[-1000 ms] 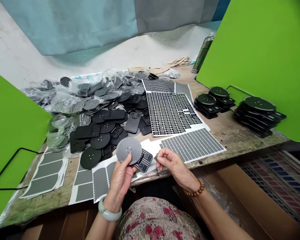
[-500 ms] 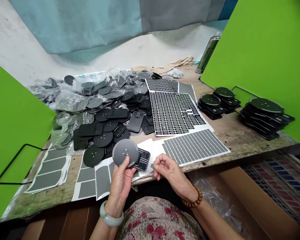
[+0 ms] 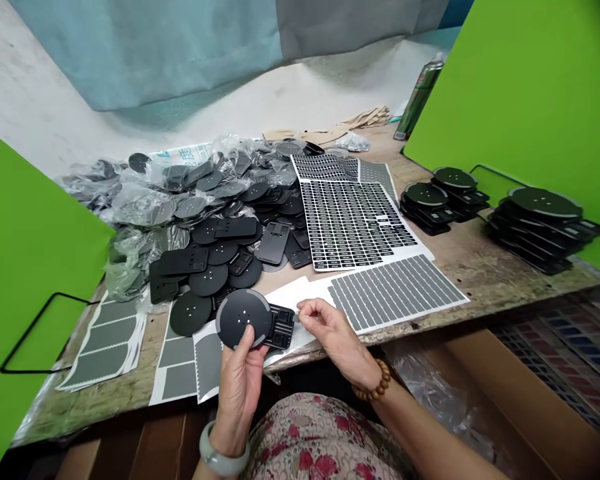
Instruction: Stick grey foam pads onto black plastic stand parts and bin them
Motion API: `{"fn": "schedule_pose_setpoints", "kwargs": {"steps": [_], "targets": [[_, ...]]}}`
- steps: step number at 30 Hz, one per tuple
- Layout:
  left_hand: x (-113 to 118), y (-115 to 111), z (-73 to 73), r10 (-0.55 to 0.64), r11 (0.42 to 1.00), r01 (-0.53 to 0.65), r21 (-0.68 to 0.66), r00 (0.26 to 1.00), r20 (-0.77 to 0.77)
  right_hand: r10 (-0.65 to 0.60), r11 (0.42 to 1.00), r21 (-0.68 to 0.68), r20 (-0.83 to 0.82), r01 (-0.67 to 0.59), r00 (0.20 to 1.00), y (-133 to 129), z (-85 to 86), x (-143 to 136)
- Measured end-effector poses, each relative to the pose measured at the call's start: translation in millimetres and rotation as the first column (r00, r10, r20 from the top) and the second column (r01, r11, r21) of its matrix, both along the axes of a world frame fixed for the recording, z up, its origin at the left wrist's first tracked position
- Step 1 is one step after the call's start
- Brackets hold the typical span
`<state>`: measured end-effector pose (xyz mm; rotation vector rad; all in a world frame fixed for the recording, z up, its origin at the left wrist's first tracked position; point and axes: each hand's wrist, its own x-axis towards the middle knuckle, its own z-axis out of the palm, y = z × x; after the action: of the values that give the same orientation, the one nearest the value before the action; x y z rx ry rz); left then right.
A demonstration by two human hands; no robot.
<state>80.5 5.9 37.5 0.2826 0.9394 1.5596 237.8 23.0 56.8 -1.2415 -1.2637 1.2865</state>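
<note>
My left hand (image 3: 243, 380) grips a black folding stand (image 3: 245, 319), its thumb lying on the round base plate. The plate has a few small holes and lighter grey arcs near its rim, and its slotted rectangular end (image 3: 281, 325) points right. At that end, my right hand (image 3: 330, 330) pinches a small grey sticker (image 3: 297, 319) between thumb and finger. Whether the sticker touches the stand is too small to tell. Just right of this hand lies a white sheet of narrow grey strip stickers (image 3: 395, 293). Under the stand are more white sheets, partly hidden.
Black stands (image 3: 215, 247), many in clear plastic bags (image 3: 145, 200), are heaped at left and behind. A sheet of black labels (image 3: 355, 227) lies mid-table. Stacked stands (image 3: 540, 230) and a spray can (image 3: 420, 97) stand right. Green panels (image 3: 535, 87) flank the table.
The stand has tilted in my left hand and moved slightly left, its plate now looking darker. My right hand has moved left and up, bringing the sticker to the stand's slotted end.
</note>
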Motion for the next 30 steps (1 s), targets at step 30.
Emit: {"fn": "schedule_pose_setpoints", "kwargs": {"steps": [30], "targets": [[9, -8, -0.8, 0.034, 0.998, -0.041, -0.041, 0.987, -0.159, -0.063, 0.998, -0.028, 0.018, 0.064, 0.998, 12, -13.7, -27]]}}
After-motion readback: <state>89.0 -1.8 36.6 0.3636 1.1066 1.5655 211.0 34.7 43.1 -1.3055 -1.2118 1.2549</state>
